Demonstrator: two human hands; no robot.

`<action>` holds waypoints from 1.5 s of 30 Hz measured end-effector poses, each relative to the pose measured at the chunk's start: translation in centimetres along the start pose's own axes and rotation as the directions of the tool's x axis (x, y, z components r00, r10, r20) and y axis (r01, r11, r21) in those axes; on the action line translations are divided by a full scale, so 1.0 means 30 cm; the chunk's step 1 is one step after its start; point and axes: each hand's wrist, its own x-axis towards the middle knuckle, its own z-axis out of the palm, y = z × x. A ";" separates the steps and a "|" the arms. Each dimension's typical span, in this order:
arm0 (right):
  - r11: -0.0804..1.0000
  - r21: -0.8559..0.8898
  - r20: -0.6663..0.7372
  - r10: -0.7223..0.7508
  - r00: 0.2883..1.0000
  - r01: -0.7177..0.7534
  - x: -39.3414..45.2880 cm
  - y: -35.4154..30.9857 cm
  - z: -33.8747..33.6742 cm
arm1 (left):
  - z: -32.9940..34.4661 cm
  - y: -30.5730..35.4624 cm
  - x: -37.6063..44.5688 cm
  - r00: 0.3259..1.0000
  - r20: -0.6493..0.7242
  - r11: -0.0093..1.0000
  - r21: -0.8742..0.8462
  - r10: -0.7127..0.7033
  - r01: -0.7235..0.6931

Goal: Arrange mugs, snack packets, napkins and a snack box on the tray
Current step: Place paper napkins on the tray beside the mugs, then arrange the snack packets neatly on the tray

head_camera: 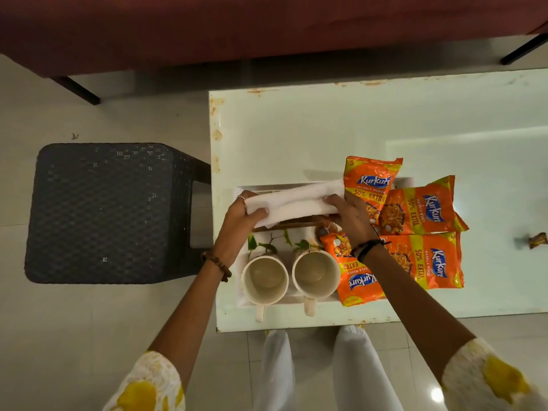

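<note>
A white tray (241, 301) with a leaf print lies at the near left corner of the table. Two cream mugs (264, 279) (315, 273) stand side by side in its front, handles toward me. Several orange Kurkure snack packets (367, 185) cover its right part and spill over its edge. My left hand (238, 221) and my right hand (350, 216) each grip one end of a folded white napkin (296, 203), held just above the back of the tray. Under the napkin a brown edge shows, too hidden to identify.
The white glass-topped table (326, 134) stretches right and away. A small wrapped sweet (536, 241) lies far right on it. A dark woven stool (109, 212) stands left of the table. A maroon sofa (237, 28) runs along the back.
</note>
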 end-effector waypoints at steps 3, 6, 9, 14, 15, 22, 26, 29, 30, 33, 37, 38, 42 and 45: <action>0.985 0.109 -0.002 0.134 0.991 -0.133 -0.008 -0.015 -0.009 | -0.006 0.025 -0.014 0.984 -0.005 0.918 -0.361 -0.181 0.167; 0.987 0.028 -0.002 0.158 0.987 -0.158 -0.022 -0.006 -0.025 | -0.016 0.038 -0.029 0.946 0.003 0.868 -0.395 -0.326 0.300; 0.986 0.057 0.003 0.156 0.988 -0.155 -0.035 -0.005 -0.032 | -0.009 0.035 -0.045 0.908 -0.044 0.850 -0.373 -0.417 0.373; 0.980 -0.020 -0.045 0.197 0.979 -0.198 -0.024 -0.010 -0.017 | 0.014 0.032 -0.025 0.902 -0.110 0.862 -0.362 -0.417 0.354; 0.979 -0.036 -0.066 0.199 0.978 -0.202 -0.018 -0.009 -0.015 | 0.016 0.029 -0.014 0.900 -0.117 0.867 -0.344 -0.421 0.361; 0.960 -0.064 -0.135 0.262 0.956 -0.273 0.027 -0.009 0.005 | 0.010 -0.010 0.065 0.853 -0.191 0.874 -0.111 -0.486 0.473; 0.926 0.002 -0.096 0.376 0.921 -0.378 0.053 0.011 0.011 | -0.003 -0.046 0.063 0.871 -0.246 0.891 0.052 -0.425 0.450; 0.880 -0.236 -0.075 0.407 0.910 -0.413 0.072 0.016 -0.004 | -0.017 -0.063 0.051 0.935 -0.250 0.932 0.197 -0.253 0.305; 0.855 -0.341 -0.091 0.383 0.919 -0.390 0.072 0.021 -0.005 | -0.018 -0.066 0.044 0.950 -0.222 0.940 0.213 -0.218 0.266; 0.717 -0.665 -0.160 0.141 0.977 -0.212 0.063 0.035 0.007 | -0.018 -0.097 0.030 0.981 -0.167 0.943 0.298 -0.102 0.149; 0.618 -0.768 -0.183 0.043 0.982 -0.170 0.074 0.048 0.023 | -0.013 -0.120 0.041 0.965 -0.251 0.918 0.361 -0.076 0.166; 0.646 -0.742 -0.198 0.045 0.979 -0.179 0.077 0.048 0.023 | -0.008 -0.118 0.047 0.959 -0.276 0.905 0.387 -0.070 0.178; 0.809 -0.544 -0.294 0.067 0.954 -0.224 0.056 0.044 0.022 | 0.017 -0.105 0.045 0.950 -0.312 0.931 0.345 -0.003 0.116; 0.812 -0.528 -0.244 0.136 0.960 -0.249 0.042 0.050 0.026 | 0.032 -0.110 0.031 0.959 -0.281 0.965 0.243 -0.030 0.101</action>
